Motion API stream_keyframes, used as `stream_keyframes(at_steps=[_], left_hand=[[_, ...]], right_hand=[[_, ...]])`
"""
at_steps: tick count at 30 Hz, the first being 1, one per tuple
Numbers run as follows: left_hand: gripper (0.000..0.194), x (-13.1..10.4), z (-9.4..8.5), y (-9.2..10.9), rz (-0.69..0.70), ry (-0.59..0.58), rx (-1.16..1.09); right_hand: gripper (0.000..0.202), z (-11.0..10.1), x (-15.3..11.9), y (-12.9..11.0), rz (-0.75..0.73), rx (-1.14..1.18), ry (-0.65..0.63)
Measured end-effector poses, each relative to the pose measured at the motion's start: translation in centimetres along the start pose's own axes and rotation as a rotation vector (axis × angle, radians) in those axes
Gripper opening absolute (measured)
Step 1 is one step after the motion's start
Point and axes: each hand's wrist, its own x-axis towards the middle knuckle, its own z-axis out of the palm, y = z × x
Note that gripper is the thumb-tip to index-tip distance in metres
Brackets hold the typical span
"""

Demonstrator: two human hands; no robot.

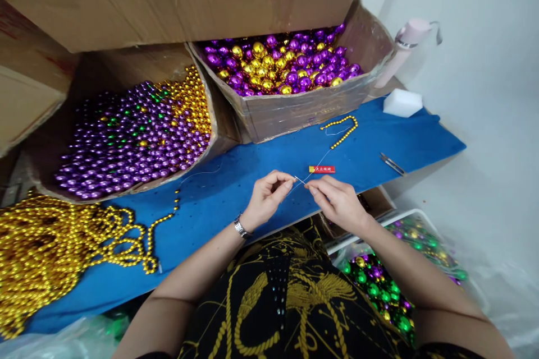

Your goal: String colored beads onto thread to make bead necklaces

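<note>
Above the blue cloth, my left hand and my right hand face each other, each pinched shut with thumb and fingertips. Between them runs a short, straight, pale length of thread; whether part of it is a needle I cannot make out. A finer thread crosses near the fingertips and leads up to a short strand of gold beads lying bent on the cloth. Just beyond my right fingertips lies a small red packet with a yellow end.
Cardboard boxes hold small purple, gold and green beads and larger purple and gold balls. Gold bead strands heap at left. Metal snips, a white foam block and a pink bottle are at right.
</note>
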Motion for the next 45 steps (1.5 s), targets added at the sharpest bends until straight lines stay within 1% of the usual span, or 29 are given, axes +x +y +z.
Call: stream_keyframes(at_steps=[8, 19, 27, 32, 40, 45], left_hand=[[0.023, 0.06, -0.03, -0.06, -0.004, 0.006, -0.006], [0.021, 0.02, -0.05, -0.26, 0.005, -0.012, -0.007], [0.021, -0.01, -0.1, -0.29, -0.003, -0.015, -0.02], [0.022, 0.03, -0.08, -0.44, 0.025, -0.017, -0.006], [0.018, 0.1, -0.07, -0.31, 0.039, -0.019, -0.004], [0.021, 0.02, 0.04, -0.24, 0.003, -0.024, -0.036]], right_hand=[[0.028, 0.08, -0.07, 0.04, 0.011, -0.007, 0.031], [0.028, 0.1, -0.09, -0.03, -0.001, -0.021, 0.013], [0.028, 0.1, -0.12, 0.04, 0.001, -0.027, 0.028], [0.027, -0.07, -0.08, -0.09, -0.018, -0.04, 0.04], [0.029, 0.03, -0.12, -0.07, -0.005, -0.03, 0.025], [0.03, 0.12, -0.12, -0.17, -0.007, -0.034, 0.017]])
